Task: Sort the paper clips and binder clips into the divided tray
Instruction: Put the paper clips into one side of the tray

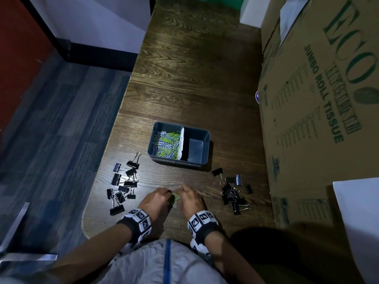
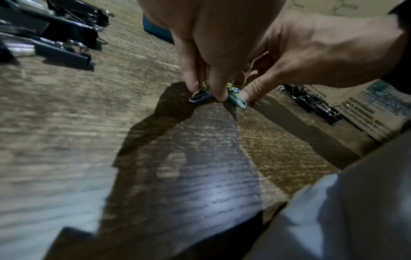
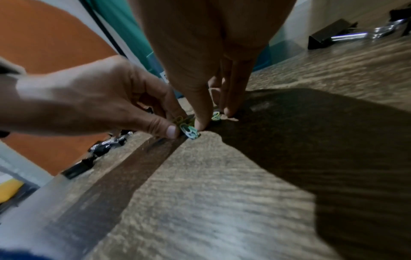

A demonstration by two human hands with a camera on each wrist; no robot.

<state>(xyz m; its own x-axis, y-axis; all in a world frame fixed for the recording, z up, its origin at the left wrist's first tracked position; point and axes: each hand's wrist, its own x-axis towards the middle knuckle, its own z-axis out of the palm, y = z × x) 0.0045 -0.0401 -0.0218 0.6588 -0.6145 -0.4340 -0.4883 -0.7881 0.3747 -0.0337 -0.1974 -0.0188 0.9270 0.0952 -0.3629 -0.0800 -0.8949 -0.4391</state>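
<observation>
Dark wood desk (image 1: 196,83), dim light. Left hand (image 1: 154,199) and right hand (image 1: 192,198) both pinch a small cluster of paper clips (image 2: 233,98) on the desk near the front edge, mostly hidden by fingers. Divided tray (image 1: 206,144) beyond; binder clips (image 1: 123,183) either side.

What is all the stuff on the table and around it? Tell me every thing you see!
Divided tray: one, dark blue, mid table.
Paper clips in tray: many, green, white, blue, left compartment; right compartment holds none.
Loose paper clips: a few, green and blue, between both hands.
Binder clips, left pile: about a dozen, black.
Binder clips, right pile: about ten, black.
Cardboard box: one, brown, right.
Table: one, dark wood.
Left hand: pinches loose clips.
Right hand: pinches loose clips.
</observation>
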